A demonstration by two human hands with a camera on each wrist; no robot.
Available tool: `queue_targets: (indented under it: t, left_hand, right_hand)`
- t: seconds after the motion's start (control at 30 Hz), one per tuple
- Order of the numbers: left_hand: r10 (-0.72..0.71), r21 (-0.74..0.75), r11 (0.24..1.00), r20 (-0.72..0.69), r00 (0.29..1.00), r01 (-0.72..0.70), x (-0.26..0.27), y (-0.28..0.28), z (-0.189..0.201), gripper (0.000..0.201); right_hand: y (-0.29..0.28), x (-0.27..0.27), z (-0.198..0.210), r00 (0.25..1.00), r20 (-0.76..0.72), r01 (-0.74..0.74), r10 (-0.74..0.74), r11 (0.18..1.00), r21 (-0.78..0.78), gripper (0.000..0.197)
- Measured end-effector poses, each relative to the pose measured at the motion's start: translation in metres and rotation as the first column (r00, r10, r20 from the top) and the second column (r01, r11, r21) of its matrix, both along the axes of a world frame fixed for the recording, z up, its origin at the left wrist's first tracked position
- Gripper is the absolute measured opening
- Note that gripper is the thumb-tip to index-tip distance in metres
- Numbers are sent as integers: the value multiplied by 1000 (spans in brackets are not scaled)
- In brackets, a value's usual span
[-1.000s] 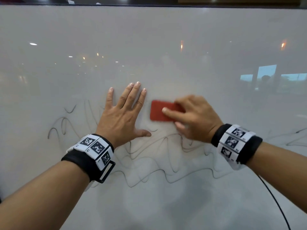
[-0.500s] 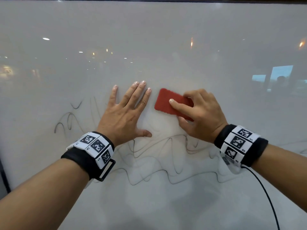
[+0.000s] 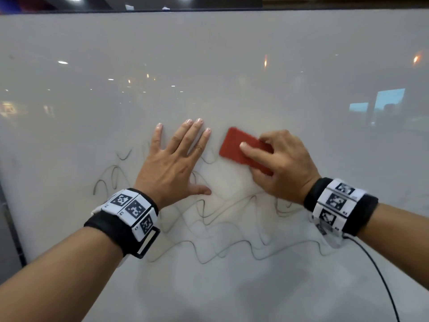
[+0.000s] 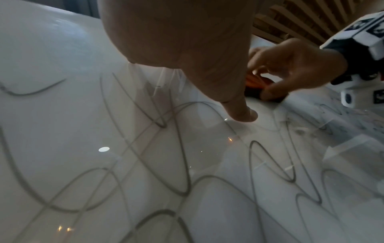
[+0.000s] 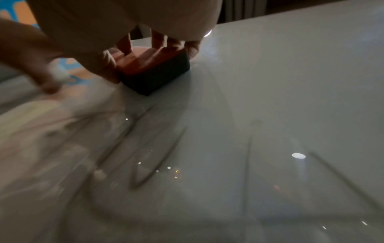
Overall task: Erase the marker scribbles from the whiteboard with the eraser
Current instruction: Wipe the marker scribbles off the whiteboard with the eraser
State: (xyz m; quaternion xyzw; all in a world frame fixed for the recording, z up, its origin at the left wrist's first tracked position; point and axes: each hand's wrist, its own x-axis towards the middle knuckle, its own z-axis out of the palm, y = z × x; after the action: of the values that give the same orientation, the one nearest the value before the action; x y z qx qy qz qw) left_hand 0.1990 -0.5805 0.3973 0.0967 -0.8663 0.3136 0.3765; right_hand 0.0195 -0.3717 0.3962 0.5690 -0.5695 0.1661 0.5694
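Note:
A glossy whiteboard (image 3: 209, 66) fills the head view. Wavy black marker scribbles (image 3: 220, 249) run across it below and to the left of both hands; the same scribbles (image 4: 176, 164) fill the left wrist view. My right hand (image 3: 278, 163) grips a red eraser (image 3: 236, 145) with a dark felt base (image 5: 158, 77), held against the board and tilted up to the left. My left hand (image 3: 171, 163) lies flat on the board just left of the eraser, fingers straight and spread, thumb (image 4: 243, 113) touching the surface.
A black cable (image 3: 380, 280) hangs from the right wristband down the lower right. The board's top edge (image 3: 209, 10) is at the top, its left edge (image 3: 9, 224) at the lower left. Ceiling lights reflect in the surface.
My right hand has tilted the eraser from level to slanting up-left and slid it slightly over the board. The left hand has stayed pressed flat in place.

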Motion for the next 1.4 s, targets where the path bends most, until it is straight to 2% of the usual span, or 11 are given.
queue_targets:
  t: [0.13, 0.27, 0.37, 0.57, 0.77, 0.83, 0.93, 1.07, 1.17, 1.3, 1.4]
  left_hand:
    - [-11, -8, 1000, -8, 1000, 11, -3, -3, -1, 127]
    - [-11, 6, 1000, -10, 1000, 11, -5, -3, -2, 126]
    - [-2, 1, 1000, -6, 1000, 2, -5, -4, -2, 124]
    - [-24, -29, 999, -25, 999, 23, -5, -7, -4, 124]
    - [-54, -55, 997, -34, 998, 52, -2, -15, -2, 123]
    - [-63, -51, 997, -49, 997, 60, 0, -18, -2, 124]
    - [-56, -48, 997, -47, 997, 54, 7, -24, 0, 124]
    - [-51, -43, 998, -45, 998, 49, 16, -35, 1, 123]
    - [-35, -30, 999, -45, 998, 34, 21, -40, 0, 123]
    - [-24, -31, 999, -30, 999, 23, 24, -44, -1, 122]
    - [-25, -32, 999, -27, 999, 24, 24, -45, 0, 122]
  right_hand:
    - [-4, 5, -25, 991, -134, 25, 11, 964, 266, 47]
    - [-4, -2, 16, 997, -78, -2, 8, 997, 77, 47]
    - [-14, 2, 6, 1000, -8, -16, 16, 1000, -27, 49]
    - [-16, 7, -16, 995, -100, -7, 21, 989, 145, 46]
    - [-24, 13, 0, 999, 32, 28, -26, 997, -77, 47]
    - [-31, 20, -20, 1000, 23, 9, -8, 999, -38, 47]
    - [-31, 25, -28, 995, -97, 31, -14, 985, 172, 46]
    - [-28, 21, 11, 997, -58, 45, -44, 999, 15, 46]
    - [-39, 27, 6, 999, 29, 40, -37, 996, -82, 46]
    - [-49, 38, -22, 997, -83, 19, -8, 991, 132, 46]
    - [-47, 36, 2, 990, -135, 58, -39, 988, 140, 46]
